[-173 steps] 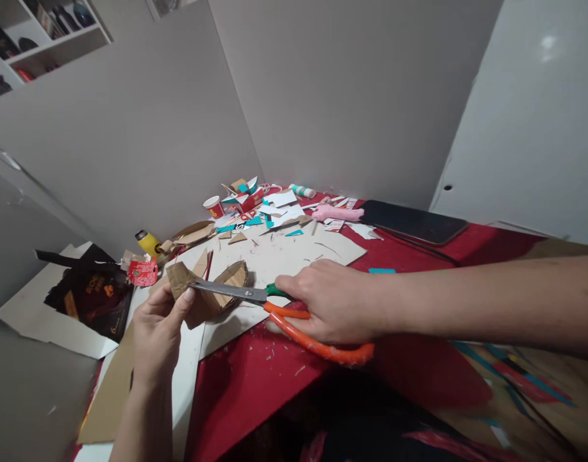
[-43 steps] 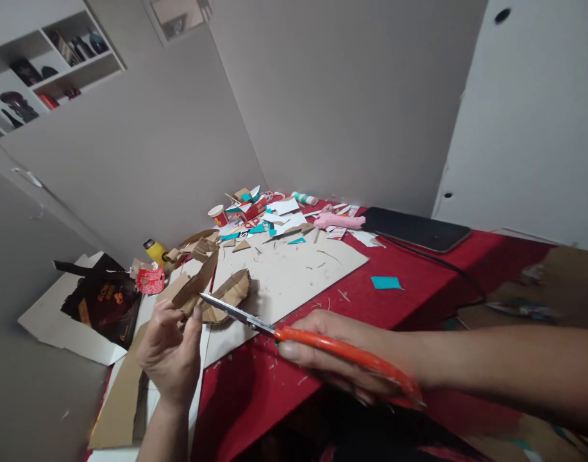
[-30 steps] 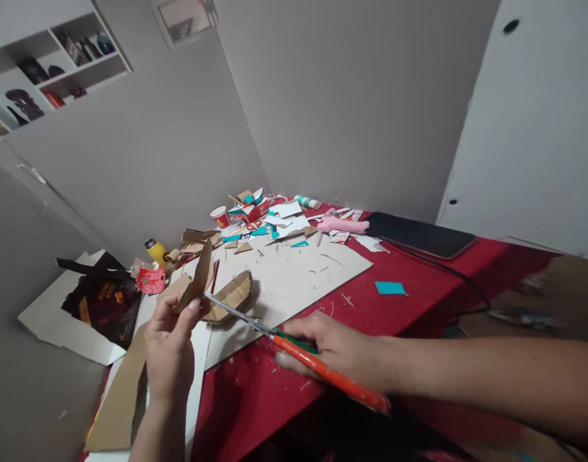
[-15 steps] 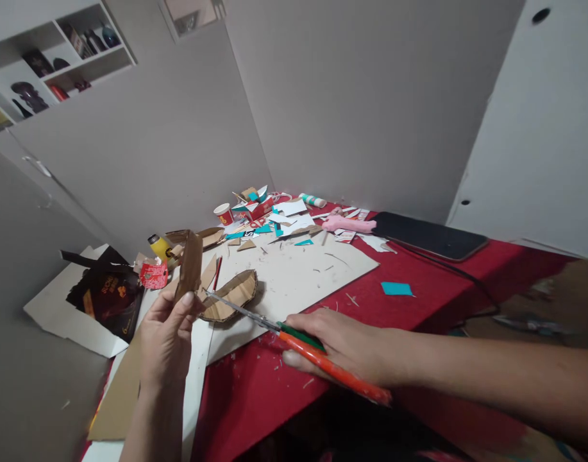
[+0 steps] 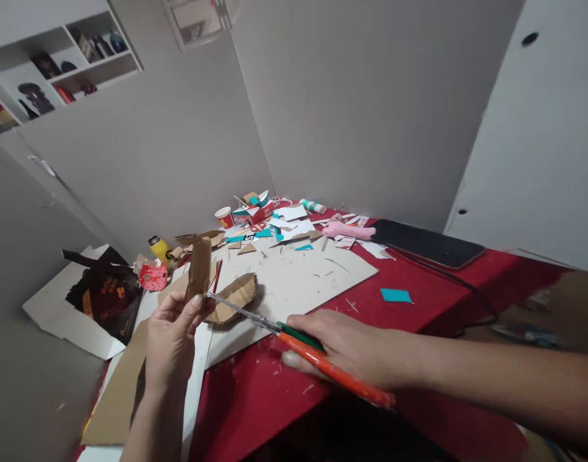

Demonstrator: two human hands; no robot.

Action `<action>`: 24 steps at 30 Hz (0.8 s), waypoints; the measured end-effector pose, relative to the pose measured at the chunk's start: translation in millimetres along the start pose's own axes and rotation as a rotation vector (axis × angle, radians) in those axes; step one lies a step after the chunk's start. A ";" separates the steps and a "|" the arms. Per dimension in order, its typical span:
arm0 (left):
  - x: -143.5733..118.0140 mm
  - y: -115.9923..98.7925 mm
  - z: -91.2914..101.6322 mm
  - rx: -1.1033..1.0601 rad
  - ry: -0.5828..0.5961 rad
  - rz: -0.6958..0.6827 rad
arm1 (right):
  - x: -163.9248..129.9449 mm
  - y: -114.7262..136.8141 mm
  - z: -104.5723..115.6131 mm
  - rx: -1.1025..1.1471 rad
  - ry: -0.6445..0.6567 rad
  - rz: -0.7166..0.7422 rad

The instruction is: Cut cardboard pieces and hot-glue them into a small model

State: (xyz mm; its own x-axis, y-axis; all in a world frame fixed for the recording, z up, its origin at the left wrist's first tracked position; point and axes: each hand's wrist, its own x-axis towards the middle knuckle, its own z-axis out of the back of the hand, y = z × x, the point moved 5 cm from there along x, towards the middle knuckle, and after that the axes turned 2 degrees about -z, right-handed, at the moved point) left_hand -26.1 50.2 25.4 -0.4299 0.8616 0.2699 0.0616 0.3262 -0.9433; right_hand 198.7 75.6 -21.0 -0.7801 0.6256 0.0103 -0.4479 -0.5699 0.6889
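My left hand (image 5: pixel 176 327) pinches a narrow brown cardboard strip (image 5: pixel 201 263) near its lower end, with the strip standing up above the thumb. In my right hand (image 5: pixel 339 343) is a pair of scissors (image 5: pixel 317 359) with one green and one orange handle. Its blades point left, and their tips meet the strip's edge beside my left thumb; whether they bite into it is too small to tell. Just behind the blades, a boat-shaped cardboard piece (image 5: pixel 233 298) with a raised rim lies on the white board (image 5: pixel 317 279).
Paper scraps (image 5: pixel 294 221), a paper cup (image 5: pixel 224 217) and a glue stick (image 5: pixel 313 206) crowd the back. A pink glue gun (image 5: pixel 346 229) lies beside a black slab (image 5: pixel 428 244) with a cable. At left are a yellow bottle (image 5: pixel 159 249) and a black printed box piece (image 5: pixel 106 295).
My left hand and the cardboard strip have shifted slightly right, and the strip stands a little more upright. The scissors stay at its edge, almost unmoved.
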 end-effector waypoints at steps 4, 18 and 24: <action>-2.6 1.6 0.6 0.020 -0.005 -0.032 | 0.7 1.8 2.8 0.014 -0.002 -0.018; -14.4 -12.1 -0.6 0.042 0.052 -0.063 | -4.1 11.4 8.1 0.089 0.021 0.015; -18.3 -11.3 -4.5 0.061 0.094 -0.100 | -7.7 5.3 2.7 0.131 0.039 0.032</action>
State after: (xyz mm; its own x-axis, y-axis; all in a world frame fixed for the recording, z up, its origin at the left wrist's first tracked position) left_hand -15.0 32.6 32.0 -0.3448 0.8594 0.3776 -0.0337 0.3906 -0.9199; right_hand 203.6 69.2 -15.4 -0.8108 0.5853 0.0075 -0.3632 -0.5130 0.7778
